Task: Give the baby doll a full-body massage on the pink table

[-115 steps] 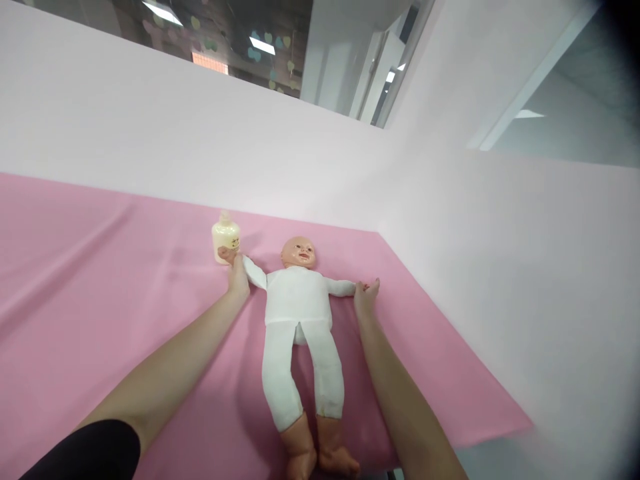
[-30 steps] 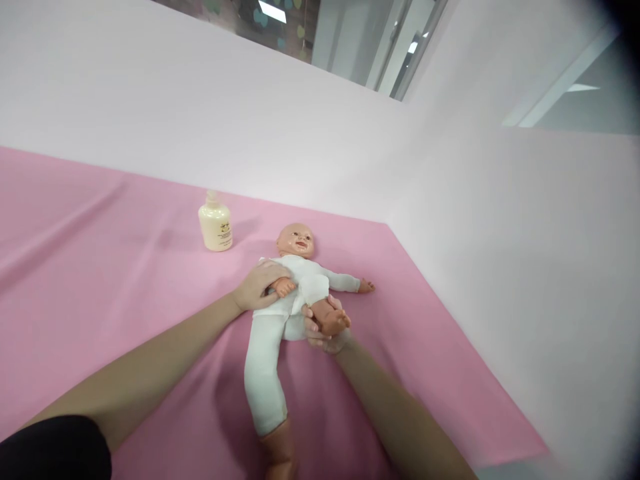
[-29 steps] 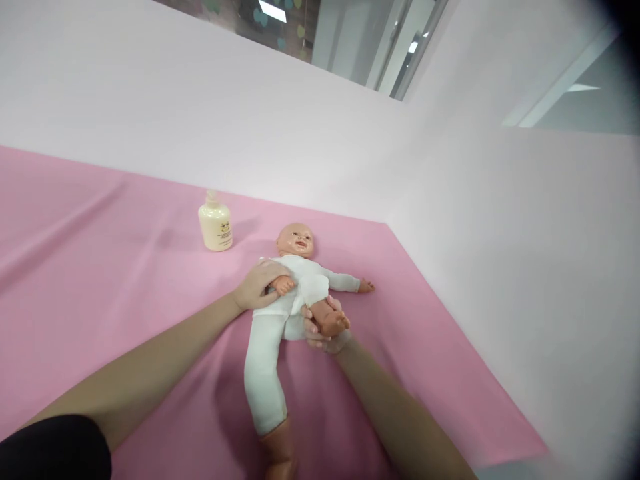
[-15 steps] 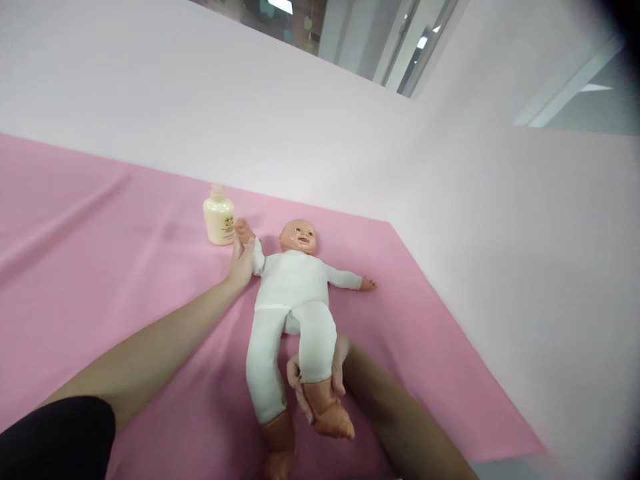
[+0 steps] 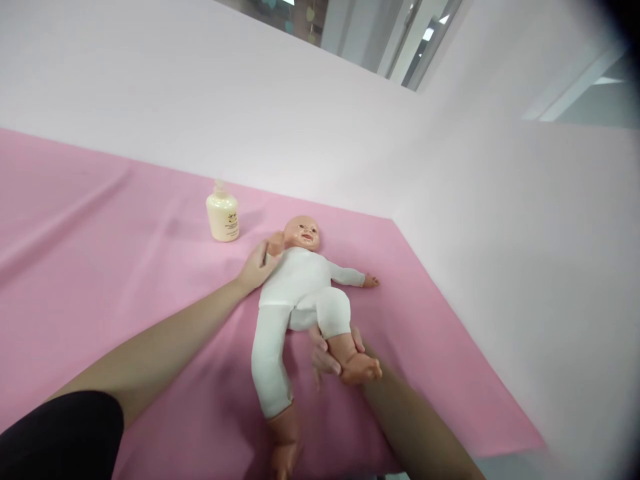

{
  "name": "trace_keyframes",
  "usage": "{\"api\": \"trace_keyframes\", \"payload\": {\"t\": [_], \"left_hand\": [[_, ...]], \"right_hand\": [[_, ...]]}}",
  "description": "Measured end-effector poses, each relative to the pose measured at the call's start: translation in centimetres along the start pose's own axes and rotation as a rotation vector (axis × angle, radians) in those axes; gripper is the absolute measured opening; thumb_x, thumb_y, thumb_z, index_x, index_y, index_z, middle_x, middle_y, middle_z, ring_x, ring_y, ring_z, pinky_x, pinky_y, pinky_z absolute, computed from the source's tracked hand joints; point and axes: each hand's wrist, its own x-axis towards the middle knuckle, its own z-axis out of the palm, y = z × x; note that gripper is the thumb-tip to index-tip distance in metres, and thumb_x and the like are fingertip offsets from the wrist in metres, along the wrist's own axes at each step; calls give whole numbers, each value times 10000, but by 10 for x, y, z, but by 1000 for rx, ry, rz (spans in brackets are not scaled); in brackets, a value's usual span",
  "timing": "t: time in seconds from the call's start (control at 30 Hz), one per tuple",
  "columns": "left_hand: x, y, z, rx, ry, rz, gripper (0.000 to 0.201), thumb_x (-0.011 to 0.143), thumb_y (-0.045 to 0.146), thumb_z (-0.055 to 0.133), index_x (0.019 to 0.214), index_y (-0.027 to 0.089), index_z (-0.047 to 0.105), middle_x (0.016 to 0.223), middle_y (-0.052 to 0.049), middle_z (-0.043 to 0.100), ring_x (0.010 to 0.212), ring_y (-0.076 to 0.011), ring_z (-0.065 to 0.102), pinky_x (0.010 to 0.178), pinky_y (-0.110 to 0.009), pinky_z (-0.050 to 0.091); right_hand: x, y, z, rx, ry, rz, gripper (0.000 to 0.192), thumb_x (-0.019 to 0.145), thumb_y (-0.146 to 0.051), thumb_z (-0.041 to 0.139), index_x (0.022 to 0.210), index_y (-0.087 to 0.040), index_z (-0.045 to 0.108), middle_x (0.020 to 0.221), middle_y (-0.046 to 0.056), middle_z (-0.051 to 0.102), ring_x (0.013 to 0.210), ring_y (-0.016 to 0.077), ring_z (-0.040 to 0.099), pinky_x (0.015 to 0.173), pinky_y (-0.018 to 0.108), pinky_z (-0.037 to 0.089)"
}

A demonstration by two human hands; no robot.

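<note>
baby doll (image 5: 300,280) – on its back on the pink sheet (image 5: 100,267), 1 leg bent up, the other straight | left hand (image 5: 257,267) – closed around the doll's raised arm beside its head | right hand (image 5: 333,350) – gripping the bent leg's ankle | cream lotion bottle (image 5: 223,215) upright near the left hand, apart | pale wall (image 5: 200,100) behind

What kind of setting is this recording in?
Probably an indoor infant-care practice or demonstration booth: a baby doll lies on a pink cloth beside a cream lotion bottle, pale partition walls enclose it, and ceiling lights show above.
</note>
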Motion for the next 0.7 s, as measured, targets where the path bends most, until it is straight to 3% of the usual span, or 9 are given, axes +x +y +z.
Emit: {"api": "trace_keyframes", "payload": {"t": [0.07, 0.1, 0.17, 0.27, 0.4, 0.5, 0.57, 0.63, 0.7], "left_hand": [[-2, 6, 0, 182, -235, 134, 374, 633, 324, 699, 976, 203, 612, 1011, -61, 639, 994, -256, 561, 933, -354, 382], [-2, 8, -1, 245, -333, 186, 387, 627, 317, 693, 990, 207, 617, 1032, -65, 641, 1011, -268, 558, 949, -373, 368], [-2, 10, -1, 332, -453, 270, 397, 636, 313, 671, 1017, 218, 616, 1062, -63, 642, 1033, -277, 554, 957, -393, 357], [-1, 10, -1, 384, -477, 325, 399, 634, 313, 665, 1020, 227, 616, 1069, -57, 644, 1039, -278, 557, 948, -394, 364], [-1, 7, -1, 418, -456, 358, 372, 668, 331, 647, 1019, 211, 612, 1056, -63, 651, 1021, -271, 567, 935, -391, 374], [-2, 5, 0, 415, -369, 301, 346, 726, 368, 609, 1024, 192, 603, 1051, -69, 649, 1003, -257, 574, 921, -385, 395], [-3, 3, 1, 364, -258, 201, 369, 752, 406, 592, 1046, 182, 589, 1050, -68, 644, 986, -248, 581, 897, -374, 420], [-1, -3, 2, 263, -126, 80, 401, 759, 447, 584, 1055, 176, 573, 1015, -60, 643, 931, -231, 593, 846, -353, 450], [2, -10, 2, 127, 19, -26, 395, 755, 474, 584, 1014, 176, 564, 931, -42, 637, 838, -200, 595, 773, -322, 467]], "right_hand": [[3, -2, -1, 22, -81, -159, 590, 418, -509, 769, 847, -187, 522, 544, -32, 575, 502, 137, 538, 592, 379, 494], [6, -4, 0, 37, -38, -269, 546, 495, -502, 722, 889, -178, 528, 579, -33, 572, 503, 120, 521, 595, 352, 485], [12, -8, 3, 75, 257, -362, 451, 671, -447, 576, 1002, -144, 531, 700, -7, 576, 560, 98, 509, 602, 282, 451], [18, -12, 9, 141, 467, -356, 429, 729, -422, 507, 1032, -120, 533, 727, -7, 557, 540, 73, 446, 522, 209, 392], [17, -12, 11, 164, 537, -323, 453, 702, -467, 547, 1009, -134, 528, 683, -15, 532, 518, 79, 406, 471, 207, 347], [12, -8, 7, 86, 462, -296, 515, 687, -491, 596, 1053, -141, 502, 702, -2, 548, 538, 93, 447, 476, 219, 361], [9, -6, 3, 23, 340, -273, 562, 683, -518, 615, 1081, -142, 489, 710, 5, 563, 552, 104, 498, 494, 229, 388], [9, -6, 0, -34, 135, -220, 612, 663, -529, 648, 1107, -141, 483, 719, 16, 595, 556, 119, 556, 513, 236, 419], [14, -8, -2, -98, -123, -60, 670, 600, -479, 734, 1123, -134, 494, 759, 54, 646, 601, 156, 625, 556, 250, 466]]}}
